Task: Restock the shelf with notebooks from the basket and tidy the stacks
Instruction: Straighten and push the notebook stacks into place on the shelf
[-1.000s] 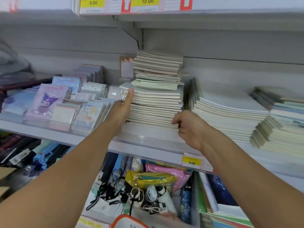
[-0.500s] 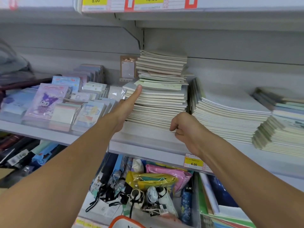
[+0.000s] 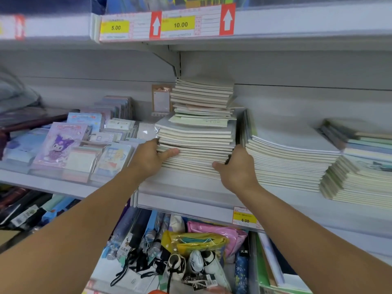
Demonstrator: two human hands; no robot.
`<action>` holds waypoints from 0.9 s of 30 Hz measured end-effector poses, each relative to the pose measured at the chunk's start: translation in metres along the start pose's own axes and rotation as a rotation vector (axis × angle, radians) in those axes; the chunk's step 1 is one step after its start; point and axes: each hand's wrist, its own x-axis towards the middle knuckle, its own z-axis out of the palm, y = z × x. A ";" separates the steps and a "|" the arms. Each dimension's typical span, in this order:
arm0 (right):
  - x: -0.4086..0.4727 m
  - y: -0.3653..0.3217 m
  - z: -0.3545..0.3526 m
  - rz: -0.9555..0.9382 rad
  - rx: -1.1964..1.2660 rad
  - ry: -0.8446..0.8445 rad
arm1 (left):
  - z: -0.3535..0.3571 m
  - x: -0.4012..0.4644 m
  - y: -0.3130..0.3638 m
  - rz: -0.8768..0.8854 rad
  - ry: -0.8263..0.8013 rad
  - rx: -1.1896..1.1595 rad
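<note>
On the long gray shelf (image 3: 186, 187) running across the middle, a tall stack of notebooks (image 3: 197, 141) is standing near the center, reaching up close to the shelf above. Its top part is sitting crooked, with some books poking out to the right, and its lower part is looking neater. Just to the right of it, a lower stack of white notebooks (image 3: 292, 158) is lying flat, and farther right another pile (image 3: 360, 175) is leaning and sliding a bit. To the left of the tall stack, small packs of cartoon notepads (image 3: 61, 147) are sitting in rows. Below the shelf, umbrellas and pouches (image 3: 191, 245) are lying jumbled in a bin. Two bare arms are reaching in from the near side. The left hand (image 3: 152, 158) is gripping the left edge of the tall stack low down, with the thumb lying across the front of the pages and the fingers tucked around the side. The right hand (image 3: 237, 166) is gripping the right edge at about the same height, thumb on the front, fingers curled into the gap beside the white stack. A little yellow price tag (image 3: 245, 218) reading 6.00 is sticking on the shelf's front edge.
</note>
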 end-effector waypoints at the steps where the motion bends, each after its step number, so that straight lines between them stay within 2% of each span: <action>1: 0.000 0.000 0.002 -0.013 -0.021 0.032 | 0.001 0.000 -0.001 0.011 0.038 0.024; 4: 0.001 0.002 0.010 -0.030 -0.033 0.123 | 0.006 0.000 -0.002 0.029 0.129 0.075; 6: 0.003 0.001 0.012 -0.029 -0.030 0.147 | 0.006 0.002 -0.002 0.024 0.122 0.126; 10: 0.000 0.000 0.007 -0.001 0.018 0.121 | 0.005 -0.001 0.004 -0.042 -0.195 -0.041; 11: -0.001 0.000 0.004 -0.006 0.031 0.094 | 0.006 -0.001 0.006 -0.063 -0.229 -0.030; 15: -0.001 0.002 0.004 -0.044 -0.109 0.027 | 0.011 0.004 0.003 -0.077 -0.113 -0.004; 17: 0.000 0.004 0.006 -0.076 -0.193 0.055 | 0.012 0.005 -0.001 -0.035 -0.079 0.000; 21: -0.002 0.004 0.009 -0.099 -0.210 0.119 | 0.011 0.003 -0.003 0.011 0.035 0.069; 24: -0.003 0.001 0.008 -0.079 -0.206 0.124 | 0.008 -0.001 0.001 0.033 -0.012 0.004; 27: -0.002 -0.001 0.005 -0.066 -0.302 0.079 | -0.001 -0.001 0.001 0.041 -0.093 -0.086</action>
